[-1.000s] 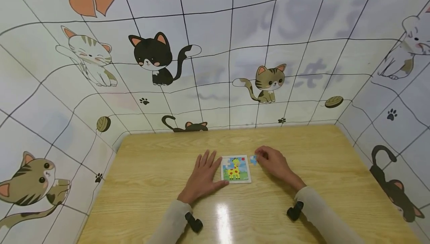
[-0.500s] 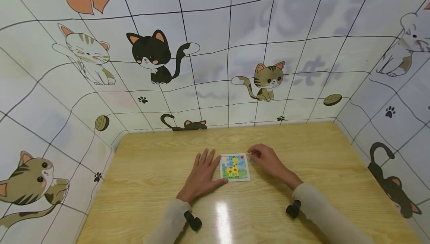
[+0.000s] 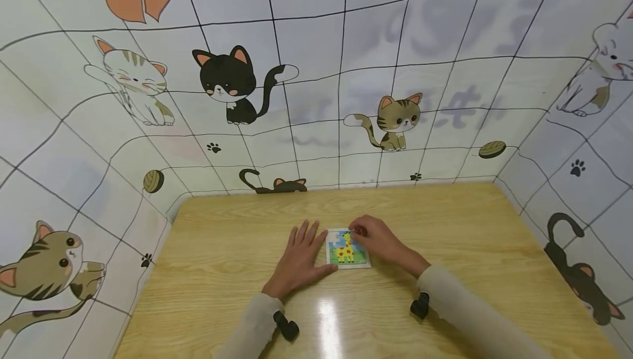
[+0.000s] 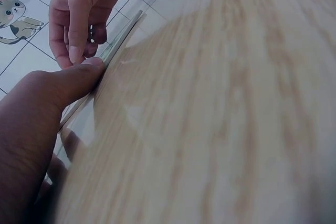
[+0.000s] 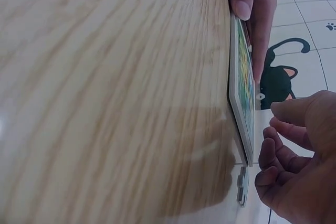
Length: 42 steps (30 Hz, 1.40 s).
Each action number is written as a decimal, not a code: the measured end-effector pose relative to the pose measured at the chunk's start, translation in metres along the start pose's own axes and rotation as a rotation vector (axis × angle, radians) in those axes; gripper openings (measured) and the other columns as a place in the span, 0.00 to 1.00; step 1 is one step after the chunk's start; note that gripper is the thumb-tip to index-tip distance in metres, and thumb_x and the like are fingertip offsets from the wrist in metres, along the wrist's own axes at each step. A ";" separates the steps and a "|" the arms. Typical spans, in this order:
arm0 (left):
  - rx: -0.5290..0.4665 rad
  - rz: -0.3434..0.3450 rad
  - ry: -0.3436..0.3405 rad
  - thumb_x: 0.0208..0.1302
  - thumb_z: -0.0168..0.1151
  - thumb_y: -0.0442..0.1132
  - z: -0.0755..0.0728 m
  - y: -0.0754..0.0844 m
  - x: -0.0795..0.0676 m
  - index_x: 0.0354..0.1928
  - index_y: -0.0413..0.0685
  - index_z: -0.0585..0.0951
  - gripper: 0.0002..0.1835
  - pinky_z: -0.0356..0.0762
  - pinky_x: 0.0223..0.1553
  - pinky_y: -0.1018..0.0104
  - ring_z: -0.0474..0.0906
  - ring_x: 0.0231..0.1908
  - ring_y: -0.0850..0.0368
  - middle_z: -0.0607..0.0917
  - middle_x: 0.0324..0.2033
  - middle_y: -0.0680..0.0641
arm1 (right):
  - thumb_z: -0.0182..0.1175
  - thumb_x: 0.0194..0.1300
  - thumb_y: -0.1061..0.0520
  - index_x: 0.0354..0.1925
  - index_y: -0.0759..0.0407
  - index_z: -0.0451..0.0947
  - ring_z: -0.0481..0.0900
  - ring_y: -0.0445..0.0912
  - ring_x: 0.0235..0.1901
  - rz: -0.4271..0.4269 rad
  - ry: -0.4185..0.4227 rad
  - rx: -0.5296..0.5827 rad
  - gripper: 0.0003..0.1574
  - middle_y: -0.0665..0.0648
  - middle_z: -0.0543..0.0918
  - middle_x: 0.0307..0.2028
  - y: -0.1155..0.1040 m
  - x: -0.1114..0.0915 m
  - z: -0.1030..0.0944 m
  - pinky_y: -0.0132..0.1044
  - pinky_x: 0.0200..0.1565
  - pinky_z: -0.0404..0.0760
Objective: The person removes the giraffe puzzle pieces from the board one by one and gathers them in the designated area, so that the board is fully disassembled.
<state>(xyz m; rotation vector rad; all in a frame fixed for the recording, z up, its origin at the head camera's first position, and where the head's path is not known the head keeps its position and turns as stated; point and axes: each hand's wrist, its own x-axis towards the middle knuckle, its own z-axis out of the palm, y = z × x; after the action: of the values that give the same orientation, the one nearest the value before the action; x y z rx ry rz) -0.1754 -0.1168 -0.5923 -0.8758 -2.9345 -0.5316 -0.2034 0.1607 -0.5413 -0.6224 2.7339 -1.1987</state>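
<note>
A small square giraffe jigsaw puzzle (image 3: 348, 254) in a white frame lies on the table, with a pale gap at its upper left. My left hand (image 3: 296, 263) is spread flat on the table along the puzzle's left side, its thumb resting at the frame's lower left corner. Over the puzzle's upper right corner is my right hand (image 3: 381, 241), fingers loosely bent. In the right wrist view its thumb and index fingertip stand apart with nothing visible between them. A loose puzzle piece (image 5: 242, 186) lies beside the frame there; the right hand hides it in the head view.
The wooden table (image 3: 222, 249) ends at walls (image 3: 316, 100) printed with cats and grid lines on the back and sides. Dark wrist cameras (image 3: 286, 327) sit on both sleeves. A bright light reflection crosses the tabletop between the forearms.
My right hand has moved left, from beside the loose blue piece to above the puzzle's upper right corner. The left hand has stayed in place.
</note>
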 end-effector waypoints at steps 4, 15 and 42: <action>0.008 0.012 0.005 0.73 0.50 0.80 -0.001 0.001 0.000 0.87 0.53 0.64 0.53 0.42 0.85 0.33 0.43 0.88 0.37 0.55 0.88 0.40 | 0.67 0.77 0.64 0.56 0.64 0.87 0.81 0.43 0.43 -0.005 -0.018 0.004 0.12 0.53 0.85 0.45 -0.001 0.001 0.004 0.41 0.47 0.84; 0.016 0.000 -0.004 0.73 0.51 0.80 -0.001 0.001 0.000 0.88 0.53 0.62 0.53 0.40 0.85 0.36 0.42 0.88 0.38 0.54 0.88 0.40 | 0.70 0.75 0.62 0.57 0.64 0.87 0.81 0.43 0.43 -0.032 -0.067 -0.058 0.14 0.53 0.84 0.45 -0.004 0.007 0.010 0.44 0.49 0.85; 0.006 -0.001 -0.004 0.73 0.54 0.79 0.001 0.001 0.001 0.88 0.52 0.63 0.54 0.39 0.85 0.35 0.41 0.88 0.38 0.53 0.88 0.40 | 0.73 0.75 0.59 0.60 0.66 0.86 0.74 0.44 0.40 -0.057 -0.111 -0.187 0.20 0.54 0.80 0.43 -0.007 0.005 0.006 0.44 0.46 0.80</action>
<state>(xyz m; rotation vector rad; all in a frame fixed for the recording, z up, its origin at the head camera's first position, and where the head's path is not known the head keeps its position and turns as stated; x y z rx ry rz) -0.1756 -0.1157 -0.5925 -0.8759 -2.9384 -0.5213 -0.2041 0.1503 -0.5398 -0.7665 2.7709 -0.8953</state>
